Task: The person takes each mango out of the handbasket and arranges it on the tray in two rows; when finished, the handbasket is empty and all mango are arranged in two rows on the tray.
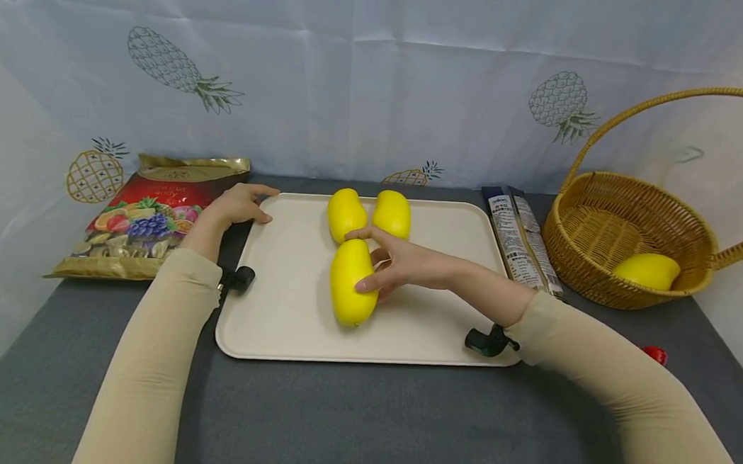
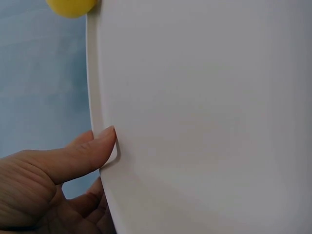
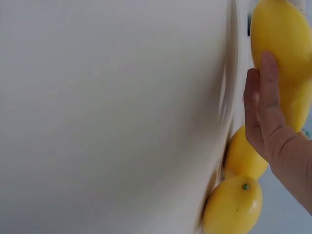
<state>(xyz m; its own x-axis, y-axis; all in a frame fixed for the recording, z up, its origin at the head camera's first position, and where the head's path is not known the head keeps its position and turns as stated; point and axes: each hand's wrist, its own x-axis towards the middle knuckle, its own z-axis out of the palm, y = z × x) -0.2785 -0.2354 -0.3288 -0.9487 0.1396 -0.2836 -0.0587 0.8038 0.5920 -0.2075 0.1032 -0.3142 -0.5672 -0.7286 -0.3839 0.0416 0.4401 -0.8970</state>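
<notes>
A cream rectangular tray (image 1: 286, 276) lies on the dark grey table. My right hand (image 1: 401, 262) grips a yellow mango (image 1: 350, 291) from its right side, over the middle of the tray. Just behind it, two more mangoes, a left one (image 1: 345, 213) and a right one (image 1: 393, 214), sit side by side near the tray's far edge. At the tray's far left corner, my left hand (image 1: 235, 204) holds the rim; in the left wrist view the thumb (image 2: 92, 151) lies over the edge with the other fingers outside and below. The right wrist view shows the fingers (image 3: 269, 92) along the held mango.
To the right stands a wicker basket (image 1: 574, 266) with a tall handle and one mango (image 1: 650, 270) inside. Long dark packets (image 1: 518, 241) lie between tray and basket. A red and gold candy bag (image 1: 155, 212) is at left. A small red object (image 1: 655, 354) shows beside the right sleeve.
</notes>
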